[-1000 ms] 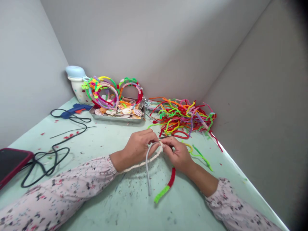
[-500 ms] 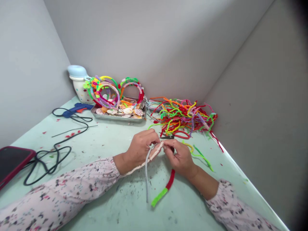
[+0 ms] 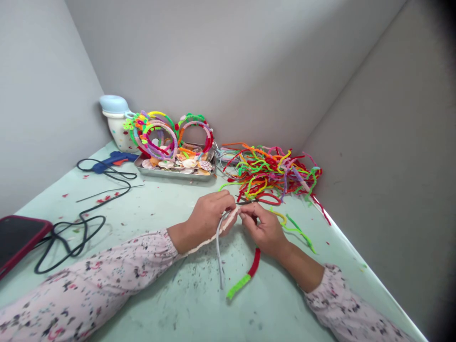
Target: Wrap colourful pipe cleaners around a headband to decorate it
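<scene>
A cream pipe cleaner (image 3: pixel 208 240) runs from beside my left wrist up to the fingertips of both hands. My left hand (image 3: pixel 210 216) is closed around the upper part of a thin grey headband (image 3: pixel 218 254), whose bare end hangs down. Fingers pinched, my right hand (image 3: pixel 265 228) grips at the cream pipe cleaner's upper end. Below it hangs the headband's other end, wrapped in red and green pipe cleaner (image 3: pixel 245 280). The top of the band is hidden by my hands. Just behind my fingertips lie scissors (image 3: pixel 269 198) with red handles.
A metal tray (image 3: pixel 171 175) of shells and finished colourful headbands (image 3: pixel 162 137) stands at the back, beside a white cup (image 3: pixel 119 128). Right of it lies a pipe cleaner heap (image 3: pixel 274 171). A blue glue gun (image 3: pixel 114 161), black cord (image 3: pixel 85 218) and phone (image 3: pixel 21 242) lie left.
Both dangling ends of the headband have swung slightly up and right. My right fingertips have shifted a little at the cream pipe cleaner's end; both hands keep their hold.
</scene>
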`<state>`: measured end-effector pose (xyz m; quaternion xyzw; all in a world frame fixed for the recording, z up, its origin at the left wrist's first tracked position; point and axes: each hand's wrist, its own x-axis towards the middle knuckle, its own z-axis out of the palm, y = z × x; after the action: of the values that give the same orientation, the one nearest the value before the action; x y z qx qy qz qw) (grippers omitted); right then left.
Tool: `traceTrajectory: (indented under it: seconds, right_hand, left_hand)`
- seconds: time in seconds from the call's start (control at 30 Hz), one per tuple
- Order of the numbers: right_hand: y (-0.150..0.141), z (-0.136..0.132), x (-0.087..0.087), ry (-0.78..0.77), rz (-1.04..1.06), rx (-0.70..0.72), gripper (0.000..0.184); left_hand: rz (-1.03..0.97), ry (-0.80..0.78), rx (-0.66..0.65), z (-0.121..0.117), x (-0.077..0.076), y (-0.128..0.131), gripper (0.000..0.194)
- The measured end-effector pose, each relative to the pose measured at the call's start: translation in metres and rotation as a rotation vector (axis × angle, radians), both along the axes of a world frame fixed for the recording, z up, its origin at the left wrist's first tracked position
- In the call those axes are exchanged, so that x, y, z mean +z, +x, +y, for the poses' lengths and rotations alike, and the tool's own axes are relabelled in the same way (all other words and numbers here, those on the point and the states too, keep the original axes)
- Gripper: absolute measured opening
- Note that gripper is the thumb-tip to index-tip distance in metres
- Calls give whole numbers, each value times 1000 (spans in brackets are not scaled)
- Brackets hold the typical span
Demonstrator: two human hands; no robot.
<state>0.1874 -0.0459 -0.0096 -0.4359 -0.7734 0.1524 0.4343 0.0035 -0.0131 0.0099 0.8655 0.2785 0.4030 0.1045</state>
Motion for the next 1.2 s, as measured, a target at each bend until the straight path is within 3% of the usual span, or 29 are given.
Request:
traceTrajectory:
  seconds: [0.3,0.47,0.57,0.73,0.87,1.07,1.2]
  right_hand:
    - [-3,-3,2,98,-90,-13,15]
    - [1,2,-3,-102,93,-21,14]
    - [6,10,-9,-211,230,-37,15]
    - [14,21,-15,-407,381,-6,18]
    - [14,21,-15,-440,306,20,19]
    - [10,11,-9,-315,58,29,17]
    - [7,9,-6,-262,6,51,15]
  left_hand:
    - [-50,-1,48,-4,2,4,16]
    - [-33,-89,9,2,-2,3,9]
    - [28,-161,-18,8,-2,0,16]
    - [-60,-361,106,18,10,-6,21]
    - [-141,-474,103,21,24,-7,20]
    - [53,-798,-110,19,29,-5,18]
    - [126,-790,-149,18,27,-6,18]
